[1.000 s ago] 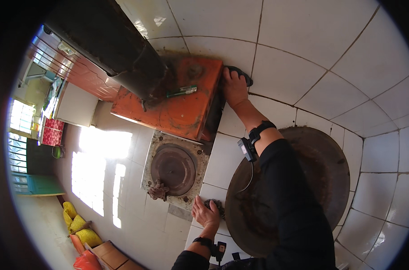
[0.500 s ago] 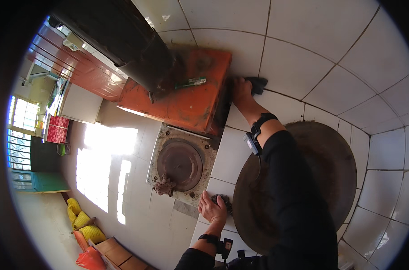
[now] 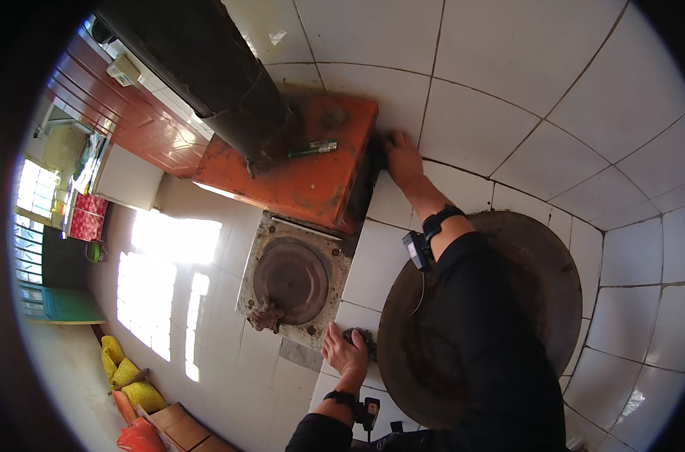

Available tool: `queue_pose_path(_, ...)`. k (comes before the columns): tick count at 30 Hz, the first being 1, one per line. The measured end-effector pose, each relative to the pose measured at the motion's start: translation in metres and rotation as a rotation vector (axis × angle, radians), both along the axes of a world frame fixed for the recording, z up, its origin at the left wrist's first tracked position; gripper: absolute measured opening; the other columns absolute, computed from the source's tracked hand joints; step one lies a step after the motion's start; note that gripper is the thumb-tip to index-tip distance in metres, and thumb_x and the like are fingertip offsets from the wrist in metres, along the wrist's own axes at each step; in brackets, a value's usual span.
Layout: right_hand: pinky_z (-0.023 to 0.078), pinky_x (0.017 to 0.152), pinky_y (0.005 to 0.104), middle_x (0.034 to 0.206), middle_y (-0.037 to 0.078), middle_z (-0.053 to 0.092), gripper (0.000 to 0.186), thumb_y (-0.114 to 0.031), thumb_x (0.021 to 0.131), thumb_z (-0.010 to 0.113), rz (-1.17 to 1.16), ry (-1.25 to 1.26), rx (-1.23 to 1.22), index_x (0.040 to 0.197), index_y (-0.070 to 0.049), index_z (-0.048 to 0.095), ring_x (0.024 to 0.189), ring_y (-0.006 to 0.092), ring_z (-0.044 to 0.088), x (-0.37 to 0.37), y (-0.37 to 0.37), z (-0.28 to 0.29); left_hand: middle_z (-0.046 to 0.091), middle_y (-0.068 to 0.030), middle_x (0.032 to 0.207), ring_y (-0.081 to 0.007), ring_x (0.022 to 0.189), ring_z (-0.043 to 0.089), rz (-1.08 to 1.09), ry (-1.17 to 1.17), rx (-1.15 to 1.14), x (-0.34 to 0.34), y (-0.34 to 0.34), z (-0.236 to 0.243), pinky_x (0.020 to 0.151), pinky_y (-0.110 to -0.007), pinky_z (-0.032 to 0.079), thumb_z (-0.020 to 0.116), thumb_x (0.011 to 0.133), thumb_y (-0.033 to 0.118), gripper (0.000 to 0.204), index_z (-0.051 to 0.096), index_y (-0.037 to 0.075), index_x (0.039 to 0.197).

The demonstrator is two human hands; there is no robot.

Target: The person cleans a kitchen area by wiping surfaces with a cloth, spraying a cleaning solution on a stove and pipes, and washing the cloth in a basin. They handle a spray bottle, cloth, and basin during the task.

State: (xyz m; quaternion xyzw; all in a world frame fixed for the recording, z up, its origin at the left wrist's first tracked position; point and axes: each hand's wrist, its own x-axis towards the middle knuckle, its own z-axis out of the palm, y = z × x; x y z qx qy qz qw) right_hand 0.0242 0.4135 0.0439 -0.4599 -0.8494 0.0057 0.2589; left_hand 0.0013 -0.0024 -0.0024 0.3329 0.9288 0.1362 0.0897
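My right hand [image 3: 405, 160] reaches to the narrow corner between the orange metal box [image 3: 311, 183] and the tiled wall [image 3: 478, 120]. Change: the dark cloth no longer shows on the wall side of my fingers; a dark patch [image 3: 379, 153] lies between them and the box. It may be the cloth or only shadow, and I cannot tell whether I grip it. Reading: contact now seems to be at the gap. My left hand [image 3: 345, 357] rests loosely open on the tile counter [image 3: 376, 252], just beside a dark scourer [image 3: 368, 340]. Farther right: the wide pan [image 3: 542, 271], under my sleeve.
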Motion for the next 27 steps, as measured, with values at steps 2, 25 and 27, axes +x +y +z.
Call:
queue_pose_path(2,0.049,0.084,0.0372,0.109,0.008,0.051,0.024,-0.005,0.077,0.053,-0.053,-0.029,-0.212,0.099,-0.008,0.063,0.100,0.0303,0.051,-0.007,-0.013,-0.025,0.049,-0.0161,0.123,-0.0324,0.117,0.043,0.028,-0.029,-0.010,0.000,0.001,-0.001,0.099,-0.043,0.029,0.055,0.079,0.035,0.060,0.041,0.003,0.127)
queue_pose_path(25,0.043,0.091,0.0373,0.126,0.019,0.045,0.054,0.000,0.067,0.067,-0.022,0.549,-0.359,0.118,-0.005,0.051,0.109,0.0346,0.050,0.069,-0.340,0.038,0.047,-0.0137,0.128,-0.0305,0.120,0.041,0.000,-0.096,0.098,-0.005,-0.003,-0.003,0.101,-0.043,0.027,0.054,0.081,0.040,0.061,0.041,0.004,0.129)
queue_pose_path(27,0.045,0.087,0.0345,0.120,0.015,0.051,0.048,0.002,0.069,0.065,-0.107,0.618,-0.461,0.115,-0.003,0.053,0.106,0.0285,0.053,0.085,-0.403,0.047,0.042,-0.0129,0.134,-0.0302,0.124,0.036,-0.013,-0.186,0.103,-0.008,-0.006,-0.004,0.103,-0.043,0.024,0.051,0.084,0.046,0.065,0.038,0.005,0.132)
